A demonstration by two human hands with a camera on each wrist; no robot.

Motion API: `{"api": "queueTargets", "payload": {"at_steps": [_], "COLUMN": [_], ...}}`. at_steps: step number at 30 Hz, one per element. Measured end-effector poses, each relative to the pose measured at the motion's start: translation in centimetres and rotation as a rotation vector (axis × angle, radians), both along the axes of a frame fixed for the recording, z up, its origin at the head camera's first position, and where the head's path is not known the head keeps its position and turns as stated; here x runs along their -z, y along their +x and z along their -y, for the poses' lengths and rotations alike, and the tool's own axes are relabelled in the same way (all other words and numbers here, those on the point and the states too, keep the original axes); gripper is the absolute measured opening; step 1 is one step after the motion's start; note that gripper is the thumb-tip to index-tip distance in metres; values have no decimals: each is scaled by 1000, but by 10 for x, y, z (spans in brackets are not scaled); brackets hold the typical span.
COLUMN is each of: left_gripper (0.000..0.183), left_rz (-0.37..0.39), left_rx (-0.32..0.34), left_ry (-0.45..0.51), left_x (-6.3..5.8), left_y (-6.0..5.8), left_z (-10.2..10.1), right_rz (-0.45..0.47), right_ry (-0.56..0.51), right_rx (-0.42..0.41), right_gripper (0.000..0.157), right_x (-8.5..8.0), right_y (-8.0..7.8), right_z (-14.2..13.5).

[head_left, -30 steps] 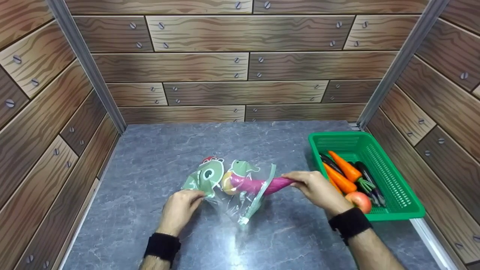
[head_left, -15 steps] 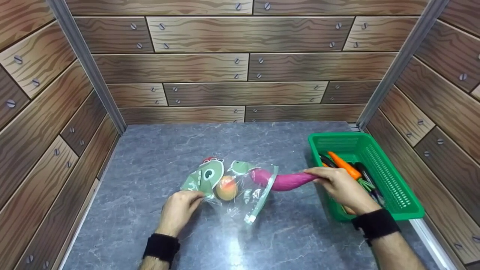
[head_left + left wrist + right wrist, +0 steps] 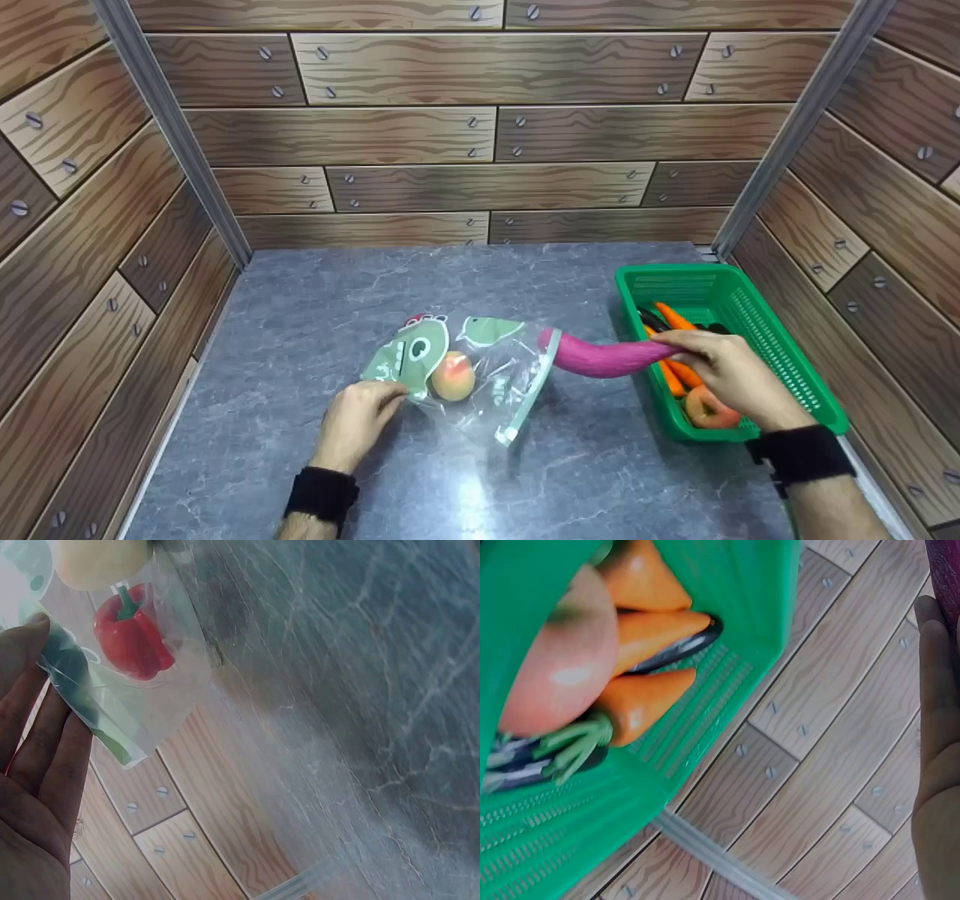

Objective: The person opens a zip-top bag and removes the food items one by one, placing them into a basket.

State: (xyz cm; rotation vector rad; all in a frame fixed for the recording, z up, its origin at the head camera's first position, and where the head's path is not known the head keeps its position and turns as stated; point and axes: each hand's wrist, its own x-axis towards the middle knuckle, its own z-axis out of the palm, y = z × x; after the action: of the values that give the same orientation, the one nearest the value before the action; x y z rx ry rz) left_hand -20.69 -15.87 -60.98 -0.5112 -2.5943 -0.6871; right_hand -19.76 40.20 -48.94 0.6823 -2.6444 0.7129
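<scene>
A clear zip bag (image 3: 491,382) with a green cartoon print lies on the grey tabletop. My left hand (image 3: 360,420) pinches its left edge between thumb and fingers. Inside the bag are a peach (image 3: 454,376) and a red bell pepper (image 3: 131,637), mostly hidden behind the print in the head view. My right hand (image 3: 731,375) grips the thin end of a curved magenta sweet potato (image 3: 607,358). Its thick end is at the bag's zip opening, the rest outside. In the right wrist view only the fingers (image 3: 937,690) and a bit of the sweet potato show.
A green basket (image 3: 787,349) stands at the right, partly under my right hand. It holds several carrots (image 3: 675,319), dark eggplants (image 3: 679,649) and an apple (image 3: 709,409). Wood-patterned walls (image 3: 480,135) enclose the table at the back and sides.
My right hand has moved right, drawing the sweet potato from inside the bag nearly out through its opening. The peach shows uncovered now. My left hand has stayed in place.
</scene>
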Motion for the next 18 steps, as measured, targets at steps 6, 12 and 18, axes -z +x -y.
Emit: {"api": "queueTargets", "payload": {"at_steps": [6,12,18], "left_gripper": [15,14,15], "left_rz": [0,-1,-3], "left_rx": [-1,3,2], "left_ry": [2,3,3], "left_x": [0,0,0], "left_y": [0,0,0], "left_z": [-1,-1,-2], "right_rz": [29,-35,-69], "right_ry": [32,-6,-26], "right_rx": [103,159,224], "right_gripper": [44,43,42], "right_x": [-7,-12,-14], "right_y": [6,6,6], "right_z": [-21,-41,-56]}}
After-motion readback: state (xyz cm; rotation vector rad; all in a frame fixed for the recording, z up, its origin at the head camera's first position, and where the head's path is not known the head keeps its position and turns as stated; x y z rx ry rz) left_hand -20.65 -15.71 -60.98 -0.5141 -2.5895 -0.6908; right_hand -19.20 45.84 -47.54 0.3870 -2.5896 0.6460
